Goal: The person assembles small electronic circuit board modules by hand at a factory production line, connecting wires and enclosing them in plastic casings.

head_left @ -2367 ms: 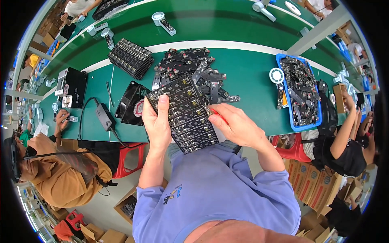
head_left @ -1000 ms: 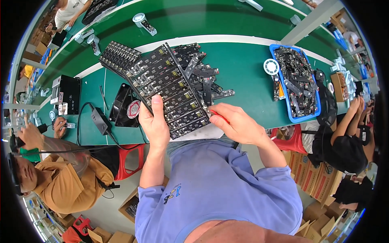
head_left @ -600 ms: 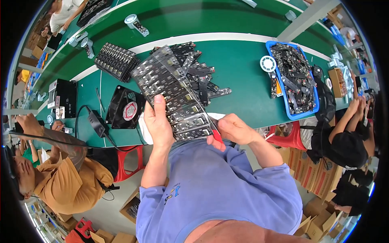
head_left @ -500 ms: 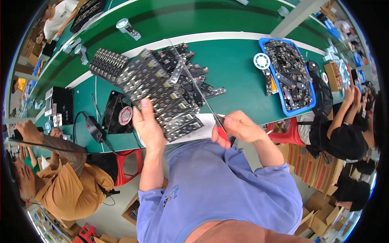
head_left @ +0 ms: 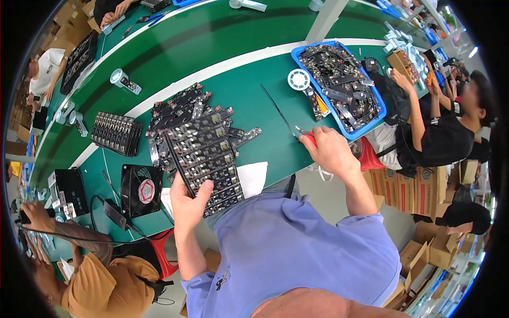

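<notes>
My left hand [head_left: 186, 205] is closed on the near left corner of a panel of black circuit boards [head_left: 209, 161], the thumb on top. This panel is tilted over the table's front edge. Closed around red-handled pliers [head_left: 309, 139], my right hand [head_left: 338, 152] is over the table to the right. A long, thin dark strip [head_left: 278, 108] runs from beside the pliers' jaws toward the far left; whether the jaws grip it, I cannot tell. Behind the panel lies a heap of loose narrow circuit boards [head_left: 183, 108].
A blue tray [head_left: 383, 108] full of boards stands at the right, with a white round device [head_left: 298, 79] beside it. At the left are stacked board panels [head_left: 114, 132], a black fan [head_left: 140, 191] and a cabled adapter [head_left: 114, 213]. People sit on both sides.
My right hand and the pliers have moved right and away from the panel; the thin strip is now apart from it. My left hand has lowered the panel slightly. The view has turned.
</notes>
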A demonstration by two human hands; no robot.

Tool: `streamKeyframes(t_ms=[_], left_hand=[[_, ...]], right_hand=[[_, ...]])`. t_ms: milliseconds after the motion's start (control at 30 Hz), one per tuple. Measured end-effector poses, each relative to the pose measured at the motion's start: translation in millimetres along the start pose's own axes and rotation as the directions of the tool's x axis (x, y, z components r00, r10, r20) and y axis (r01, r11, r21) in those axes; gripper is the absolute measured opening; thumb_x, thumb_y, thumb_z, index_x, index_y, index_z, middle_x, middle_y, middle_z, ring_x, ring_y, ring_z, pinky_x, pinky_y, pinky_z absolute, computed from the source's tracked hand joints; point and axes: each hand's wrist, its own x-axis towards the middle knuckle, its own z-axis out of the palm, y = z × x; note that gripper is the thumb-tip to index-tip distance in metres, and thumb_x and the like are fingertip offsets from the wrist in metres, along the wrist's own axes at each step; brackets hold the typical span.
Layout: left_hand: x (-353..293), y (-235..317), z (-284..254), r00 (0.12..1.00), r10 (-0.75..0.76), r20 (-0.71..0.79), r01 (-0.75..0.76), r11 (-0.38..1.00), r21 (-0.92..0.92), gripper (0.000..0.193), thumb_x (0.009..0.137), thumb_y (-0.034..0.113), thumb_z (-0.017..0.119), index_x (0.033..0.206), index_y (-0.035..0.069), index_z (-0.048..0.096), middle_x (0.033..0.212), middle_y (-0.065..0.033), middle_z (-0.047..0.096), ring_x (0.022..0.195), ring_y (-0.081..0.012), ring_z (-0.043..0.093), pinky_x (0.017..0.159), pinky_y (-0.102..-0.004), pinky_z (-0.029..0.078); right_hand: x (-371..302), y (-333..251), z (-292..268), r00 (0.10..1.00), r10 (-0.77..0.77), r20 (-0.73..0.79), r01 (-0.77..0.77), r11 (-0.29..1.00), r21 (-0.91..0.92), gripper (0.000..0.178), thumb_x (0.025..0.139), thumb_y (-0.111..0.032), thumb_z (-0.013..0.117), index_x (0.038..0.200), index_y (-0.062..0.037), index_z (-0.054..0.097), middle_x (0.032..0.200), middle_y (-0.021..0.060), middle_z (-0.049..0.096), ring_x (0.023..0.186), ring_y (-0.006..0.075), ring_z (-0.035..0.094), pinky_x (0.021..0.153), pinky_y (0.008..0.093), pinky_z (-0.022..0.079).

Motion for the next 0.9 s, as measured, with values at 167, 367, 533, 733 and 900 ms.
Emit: streamKeyframes(t_ms=[167, 367, 533, 733, 900], left_hand=[[-2.2, 9.3, 0.4, 0.956, -0.171, 0.236, 0.142, 0.980, 0.138, 0.034, 0.094, 0.007, 0.074, 0.125, -0.003, 0.064, 0.105, -0.0015, 0.071, 0.092, -0.0077, 0.062, 0.084, -0.0261, 0.052], [-4.6, 18.3, -0.7, 0.846, -0.302, 0.440, 0.176, 0.936, 0.303, 0.027, 0.095, 0.010, 0.073, 0.118, -0.002, 0.070, 0.095, -0.0030, 0.074, 0.084, -0.0085, 0.062, 0.078, -0.0283, 0.053], [-4.2, 15.1, -19.9, 0.831, -0.276, 0.483, 0.235, 0.961, 0.145, 0.045, 0.088, 0.008, 0.081, 0.128, -0.005, 0.064, 0.110, -0.0068, 0.073, 0.098, -0.0109, 0.065, 0.089, -0.0300, 0.053], [-29.6, -6.3, -38.4, 0.962, -0.031, 0.272, 0.152, 0.887, -0.436, 0.092, 0.075, 0.019, 0.093, 0.146, -0.010, 0.041, 0.132, -0.0232, 0.064, 0.117, -0.0283, 0.068, 0.103, -0.0403, 0.053], [-19.5, -13.4, -17.1, 0.982, -0.112, -0.154, 0.026, 0.881, -0.473, 0.052, 0.095, 0.011, 0.077, 0.140, -0.003, 0.056, 0.129, -0.0117, 0.069, 0.113, -0.0180, 0.067, 0.100, -0.0335, 0.052]], right_hand=[[14.7, -28.7, -37.9, 0.978, -0.199, -0.070, 0.201, 0.785, 0.586, 0.042, 0.094, -0.034, 0.078, 0.111, 0.0025, 0.066, 0.098, 0.0157, 0.071, 0.087, 0.0268, 0.070, 0.078, 0.0366, 0.055], [29.0, -57.9, -17.6, 0.877, -0.470, -0.103, 0.344, 0.463, 0.817, 0.038, 0.088, -0.018, 0.085, 0.114, 0.0003, 0.065, 0.110, 0.0103, 0.075, 0.100, 0.0170, 0.071, 0.090, 0.0331, 0.057], [25.5, -55.7, 7.4, 0.914, -0.404, 0.024, 0.117, 0.322, 0.940, 0.027, 0.092, -0.014, 0.079, 0.111, 0.0001, 0.067, 0.105, 0.0083, 0.075, 0.101, 0.0161, 0.070, 0.091, 0.0333, 0.056], [29.8, -59.7, 23.0, 0.972, -0.218, 0.087, -0.046, 0.190, 0.981, 0.025, 0.093, -0.011, 0.081, 0.111, -0.0014, 0.068, 0.100, 0.0028, 0.070, 0.094, 0.0111, 0.067, 0.084, 0.0287, 0.056], [15.4, -49.7, 32.0, 0.983, -0.118, 0.143, -0.110, 0.248, 0.962, 0.028, 0.094, -0.016, 0.080, 0.114, 0.0005, 0.069, 0.100, 0.0042, 0.072, 0.092, 0.0110, 0.068, 0.086, 0.0278, 0.055]])
